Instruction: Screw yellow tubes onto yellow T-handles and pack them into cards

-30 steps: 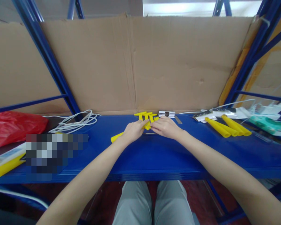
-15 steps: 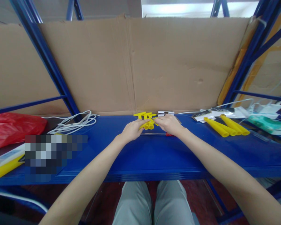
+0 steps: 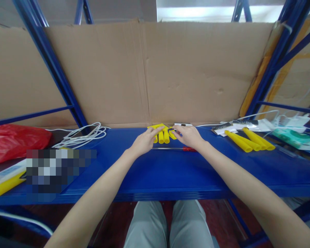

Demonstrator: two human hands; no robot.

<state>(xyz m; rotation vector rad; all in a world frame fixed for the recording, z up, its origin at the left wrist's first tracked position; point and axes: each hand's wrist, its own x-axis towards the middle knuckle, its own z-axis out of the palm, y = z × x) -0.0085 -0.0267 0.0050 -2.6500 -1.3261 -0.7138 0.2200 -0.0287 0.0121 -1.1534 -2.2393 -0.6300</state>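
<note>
Several yellow T-shaped plastic pieces (image 3: 161, 137) with round, tube-like ends lie in a row at the back middle of the blue shelf. My left hand (image 3: 143, 141) rests at the row's left side, fingers stretched out over the tops of the pieces. On the right, my right hand (image 3: 188, 135) has its fingers bent round a tilted yellow plastic piece (image 3: 172, 134) at the row's end; its fingertips are partly hidden. In front of the row lies a screwdriver (image 3: 188, 149) with a red handle, its thin shaft pointing left.
Yellow tapered tubes (image 3: 239, 141) lie to the right, beside black-and-white packets (image 3: 222, 128) and a green-white pack (image 3: 296, 137). Leftward are a coiled white cable (image 3: 84, 135) and a red plastic bag (image 3: 15, 143). Cardboard (image 3: 196, 75) closes the back; blue posts (image 3: 58, 75) flank the shelf (image 3: 155, 175).
The yellow piece that lay across the row between both hands has come down to the right side, by my right hand. My left fingers have straightened. More of the screwdriver's handle shows.
</note>
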